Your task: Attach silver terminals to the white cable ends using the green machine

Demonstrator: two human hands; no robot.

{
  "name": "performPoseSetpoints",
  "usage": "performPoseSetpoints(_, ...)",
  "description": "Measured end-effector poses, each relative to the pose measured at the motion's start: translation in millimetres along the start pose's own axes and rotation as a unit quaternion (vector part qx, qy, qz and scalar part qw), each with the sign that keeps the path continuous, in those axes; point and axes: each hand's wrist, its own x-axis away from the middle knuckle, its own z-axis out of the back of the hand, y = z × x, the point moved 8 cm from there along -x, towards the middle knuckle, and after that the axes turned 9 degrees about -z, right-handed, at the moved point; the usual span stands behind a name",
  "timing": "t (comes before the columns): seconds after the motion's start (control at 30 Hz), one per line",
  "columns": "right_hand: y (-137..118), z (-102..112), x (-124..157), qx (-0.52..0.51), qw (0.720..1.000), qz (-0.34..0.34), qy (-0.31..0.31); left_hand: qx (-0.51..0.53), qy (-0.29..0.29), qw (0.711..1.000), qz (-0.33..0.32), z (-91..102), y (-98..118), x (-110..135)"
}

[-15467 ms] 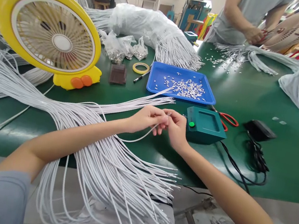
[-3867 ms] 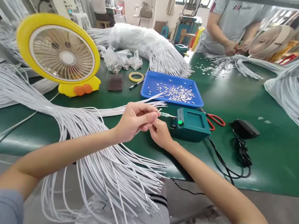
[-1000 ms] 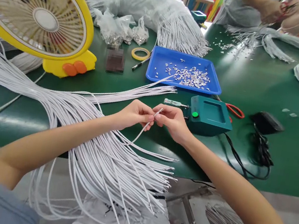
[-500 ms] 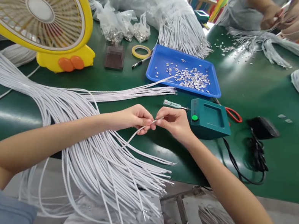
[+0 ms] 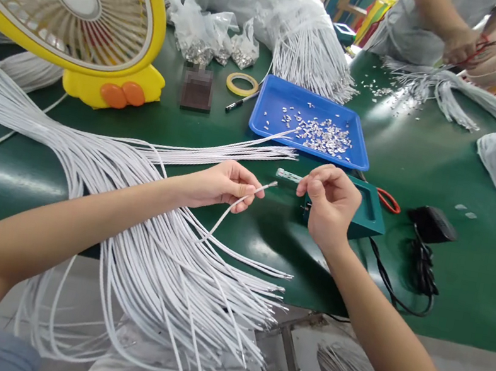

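Note:
My left hand [image 5: 235, 188] pinches a white cable [image 5: 223, 218] just behind its end. The cable's small greyish tip [image 5: 272, 184] sticks out past the fingers, pointing right. My right hand [image 5: 330, 203] is off the cable, with its fingers curled in front of a green box-shaped device [image 5: 372, 210]. By its fingertips is a slim pale-green clear stick [image 5: 289, 175]; whether they grip it, I cannot make out. A large bundle of white cables [image 5: 158, 259] runs beneath my left forearm, its ends hanging over the table's front edge.
A blue tray [image 5: 270, 129] holds many small metal pieces. A yellow fan [image 5: 111, 88] stands at left, near a tape roll [image 5: 241, 84] and a pen [image 5: 241, 102]. A black power adapter [image 5: 433, 223] lies at right. Across the table, a person's hands [image 5: 462, 47] work beside another fan.
My right hand has let go of the cable end and moved right to the green device. My left hand keeps its hold on the cable. The view has shifted slightly.

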Motion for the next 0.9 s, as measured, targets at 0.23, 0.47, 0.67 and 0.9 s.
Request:
performPoseSetpoints(0.23, 32, -33, 10, -0.124, 0.969, -0.167, -0.131, -0.028, 0.01, 0.999, -0.017, 2.4, 0, -1)
performPoseSetpoints(0.47, 26, -36, 11, -0.11, 0.972, -0.145, -0.152, -0.101, 0.006, 0.995, 0.0, -4.6, -2, 0)
performPoseSetpoints(0.67, 27, -37, 13, -0.092, 0.973, -0.163, -0.138, -0.184, 0.03, 0.982, -0.012, -7.4, 1, 0)
performPoseSetpoints(0.9, 23, -24, 10, -0.045, 0.986, -0.143, -0.076, -0.163, 0.054, 0.985, -0.018, -7.6, 2, 0)
